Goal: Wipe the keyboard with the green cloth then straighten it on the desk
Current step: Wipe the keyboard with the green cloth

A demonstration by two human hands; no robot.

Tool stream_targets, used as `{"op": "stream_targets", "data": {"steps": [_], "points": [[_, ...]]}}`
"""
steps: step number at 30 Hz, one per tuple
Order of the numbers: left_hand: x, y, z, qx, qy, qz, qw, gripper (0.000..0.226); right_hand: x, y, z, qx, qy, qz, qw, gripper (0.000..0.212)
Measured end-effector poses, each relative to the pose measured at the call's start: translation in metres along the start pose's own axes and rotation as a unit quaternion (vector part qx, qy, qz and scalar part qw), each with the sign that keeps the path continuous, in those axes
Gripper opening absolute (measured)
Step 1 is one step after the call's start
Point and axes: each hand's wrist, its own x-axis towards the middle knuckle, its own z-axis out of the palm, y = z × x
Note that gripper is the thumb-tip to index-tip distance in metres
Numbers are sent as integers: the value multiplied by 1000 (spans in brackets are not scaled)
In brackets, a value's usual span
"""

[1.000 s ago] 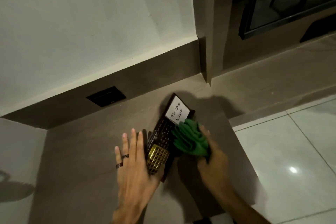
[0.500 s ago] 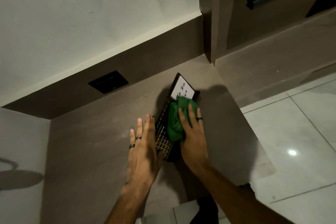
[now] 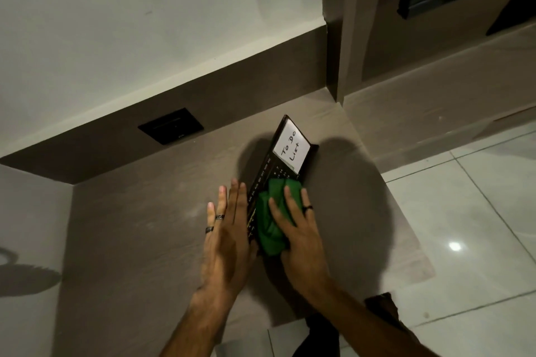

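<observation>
A narrow black keyboard (image 3: 268,171) lies slanted on the brown desk (image 3: 145,226), its far end pointing up and right. A white note reading "To Do List" (image 3: 291,148) covers that far end. The bunched green cloth (image 3: 271,223) rests on the keyboard's near half. My right hand (image 3: 298,229) lies flat on the cloth with fingers spread, pressing it down. My left hand (image 3: 226,235) is flat and open on the desk, its edge against the keyboard's left side. The near keys are hidden by cloth and hands.
A black wall socket plate (image 3: 170,126) sits in the brown backsplash behind the desk. The desk's right edge drops to a white tiled floor (image 3: 464,226). A wall corner (image 3: 333,52) stands just beyond the keyboard's far end.
My right hand moved the cloth from the keyboard's right edge onto its keys and now lies flat on it. The cloth slid slightly toward the near end, uncovering keys below the note.
</observation>
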Motion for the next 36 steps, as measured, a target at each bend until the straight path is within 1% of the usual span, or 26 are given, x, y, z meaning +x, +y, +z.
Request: {"op": "stream_targets", "data": {"steps": [1,3,5,6,7,9,11,12,13,14,16,18,19,20,22,24,25,26,27,30,32,34,36], "points": [[1,0,0,5,-2,2,1000,102,13,0,-2,20,22,-4,1000,83],[1,0,1,-2,-8,-1,1000,109,39,8,-15,28,49,35,998,80],[0,0,0,-14,-12,-7,1000,113,45,19,-25,-27,42,73,996,80],[0,0,0,-17,-14,-7,1000,114,38,21,-25,-61,36,77,995,82],[0,-1,0,-19,-15,-6,1000,114,25,22,-22,-89,27,62,994,85],[0,-3,1,-21,-14,-4,1000,111,-4,21,-11,-118,-14,1,993,89],[1,-2,0,-16,-16,2,1000,109,-10,30,-12,-151,-55,-54,985,87],[0,-2,-1,-9,-15,7,1000,109,1,40,-20,-167,-54,-66,982,83],[0,-1,-2,-4,-12,11,1000,110,17,50,-30,-181,-42,-56,981,78],[0,1,-2,-3,-10,14,1000,109,38,59,-43,-201,-22,-27,979,72],[0,3,-4,-6,-8,15,1000,108,85,75,-69,-264,7,35,964,68],[1,4,-4,-14,-12,7,1000,107,113,76,-80,-305,9,75,949,64],[2,4,-4,-20,-13,3,1000,108,114,71,-77,-312,11,78,947,62],[2,3,-3,-25,-11,3,1000,108,105,61,-69,-313,3,72,947,61],[1,2,-1,-26,-2,7,1000,108,60,38,-46,-284,-31,20,958,61],[1,2,2,-37,3,4,999,110,6,19,-27,-237,-103,-45,965,64],[2,1,4,-44,6,0,999,111,-8,14,-25,-231,-140,-65,961,65],[2,1,5,-49,8,-4,999,113,-9,15,-29,-235,-160,-70,956,63],[3,0,6,-49,8,-6,999,114,2,20,-36,-244,-143,-59,957,59],[3,-1,10,-39,6,-13,999,118,73,40,-63,-302,-58,24,951,53],[3,-2,11,-36,7,-15,999,120,113,44,-77,-328,-42,71,941,49],[3,-3,11,-16,2,-11,1000,124,117,41,-74,-336,-30,80,938,46],[2,-2,10,11,4,-7,1000,127,86,31,-56,-335,-49,47,940,48]]}}
